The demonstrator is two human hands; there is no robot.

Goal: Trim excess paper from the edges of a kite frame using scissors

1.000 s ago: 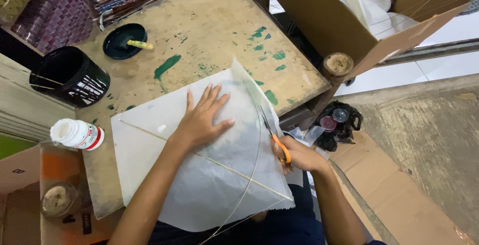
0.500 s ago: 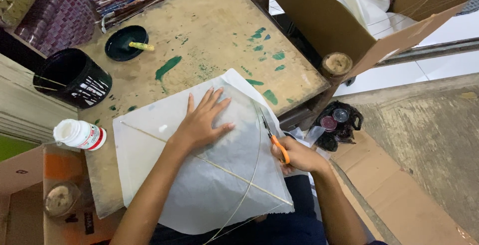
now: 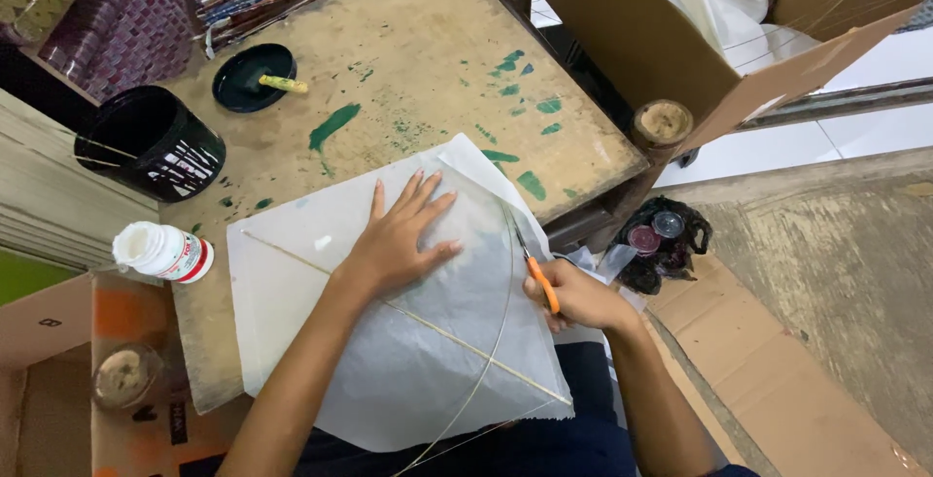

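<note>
Paper: white kite sheet (image 3: 389, 341), thin & translucent, lies flat over near part of desk (image 3: 408, 59), its near corner hanging past the near edge.
Frame: thin sticks (image 3: 437, 326) run across the sheet, one straight, one bowed; a string follows along the sheet's rt side.
L hand: left hand (image 3: 403, 234) lies flat on sheet, palm down, fingers spread wide, gripping nothing, just pressing paper onto desk.
R hand: right hand (image 3: 578, 297) closed round orange-handled scissors (image 3: 533, 263) at sheet's rt edge, just past desk's rt edge; blades point away from the person, along paper edge. Can't tell how wide blades are.
Desk: worn wood w/ green paint smears (image 3: 330, 127) toward middle & far rt corner.
Left edge: black pot (image 3: 146, 142) w/ thin sticks in it; white glue bottle w/ red band (image 3: 160, 252) lying on its side just beside sheet's left corner.
Far left: dark round dish (image 3: 248, 74) w/ small yellow piece on it.
Off desk, rt: open cardboard box (image 3: 680, 40) w/ white paper inside; dark bag w/ small lidded pots (image 3: 661, 239) on floor.
Off desk, near left: cardboard box holding a round jar (image 3: 121, 375).
</note>
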